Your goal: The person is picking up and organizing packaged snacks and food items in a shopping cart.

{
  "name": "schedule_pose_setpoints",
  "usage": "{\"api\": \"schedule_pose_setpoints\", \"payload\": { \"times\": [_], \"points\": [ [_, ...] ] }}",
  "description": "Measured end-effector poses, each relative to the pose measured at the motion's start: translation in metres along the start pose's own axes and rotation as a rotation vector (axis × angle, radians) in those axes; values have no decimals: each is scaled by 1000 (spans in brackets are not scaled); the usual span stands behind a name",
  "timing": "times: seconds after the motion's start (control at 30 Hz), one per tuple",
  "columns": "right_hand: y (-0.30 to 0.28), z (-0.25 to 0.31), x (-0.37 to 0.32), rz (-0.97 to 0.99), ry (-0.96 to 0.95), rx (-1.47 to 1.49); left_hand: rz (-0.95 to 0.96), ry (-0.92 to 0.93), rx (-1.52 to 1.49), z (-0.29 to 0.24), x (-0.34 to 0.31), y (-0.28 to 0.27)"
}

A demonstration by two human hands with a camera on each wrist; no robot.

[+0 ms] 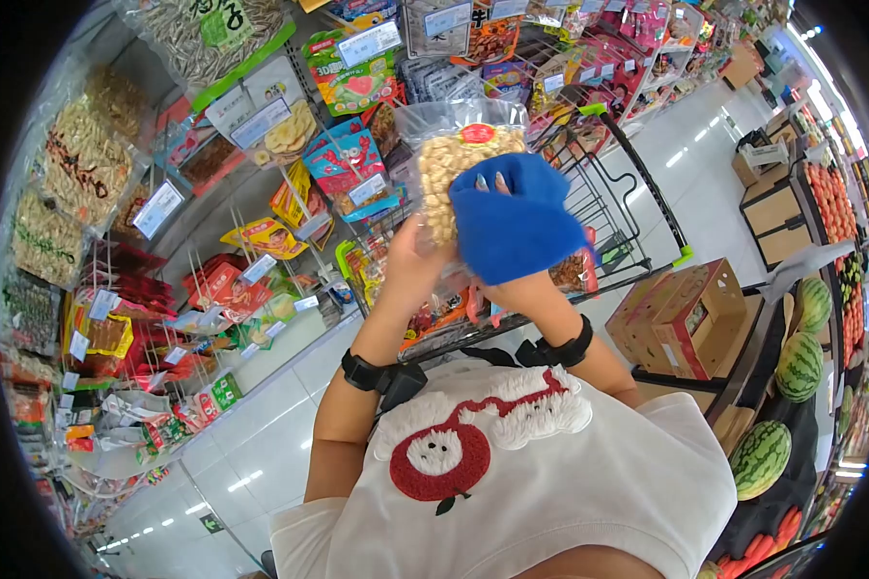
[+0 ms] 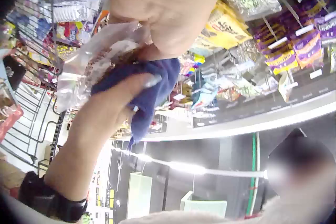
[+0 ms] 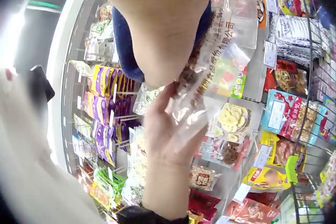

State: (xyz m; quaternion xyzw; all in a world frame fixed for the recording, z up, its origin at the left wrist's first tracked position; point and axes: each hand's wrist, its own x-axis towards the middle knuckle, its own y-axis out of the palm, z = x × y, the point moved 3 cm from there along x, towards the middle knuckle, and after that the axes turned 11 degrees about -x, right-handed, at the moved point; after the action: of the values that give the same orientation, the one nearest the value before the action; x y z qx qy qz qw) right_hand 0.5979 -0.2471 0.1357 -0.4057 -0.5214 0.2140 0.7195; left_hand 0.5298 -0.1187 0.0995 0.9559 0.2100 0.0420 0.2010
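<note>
A clear plastic bag of pale nuts [image 1: 441,159] with a red oval label is held up in the head view. My left hand [image 1: 417,259] grips its lower left edge; in the right wrist view the left hand [image 3: 174,134] pinches the clear plastic. A blue cloth [image 1: 521,227] lies over the bag's right side, held by my right hand [image 1: 519,291], whose fingertips poke out at its upper part. The cloth hides most of that hand. In the left wrist view the right thumb lies over the blue cloth [image 2: 157,90], against the bag [image 2: 79,74].
A wire shopping cart [image 1: 613,207] with packets inside stands just beyond the hands. Hanging snack packets [image 1: 348,164] fill the shelf on the left and ahead. To the right are a cardboard box [image 1: 681,323], watermelons [image 1: 761,459] and a produce stand. Tiled floor [image 1: 681,145] shows beyond the cart.
</note>
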Motion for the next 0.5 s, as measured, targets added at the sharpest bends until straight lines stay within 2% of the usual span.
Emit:
{"api": "schedule_pose_setpoints", "payload": {
  "times": [0.1, 0.17, 0.2, 0.27, 0.3, 0.33, 0.43, 0.5],
  "points": [
    [-6, 1, 18, -83, -33, -54, 131, 228, 24, -4, -1, 12],
    [-14, -9, 28, -108, -9, -116, 176, 155, 123, -5, -7, 19],
    [-20, -12, 26, -241, 69, -123, 212, 145, 170, 0, -8, 21],
    [-11, -30, 15, -243, 270, 184, 252, 95, 226, -6, -17, 32],
    [-7, -37, 11, -240, 368, 340, 259, 129, 219, -6, -18, 34],
    [-9, -37, 12, -159, 457, 350, 265, 162, 212, -5, -18, 34],
    [-17, -22, 22, -367, 139, 28, 270, 198, 293, -8, -15, 30],
    [-3, -15, 14, -176, 90, 204, 235, 195, 314, -10, -10, 27]
  ]
}}
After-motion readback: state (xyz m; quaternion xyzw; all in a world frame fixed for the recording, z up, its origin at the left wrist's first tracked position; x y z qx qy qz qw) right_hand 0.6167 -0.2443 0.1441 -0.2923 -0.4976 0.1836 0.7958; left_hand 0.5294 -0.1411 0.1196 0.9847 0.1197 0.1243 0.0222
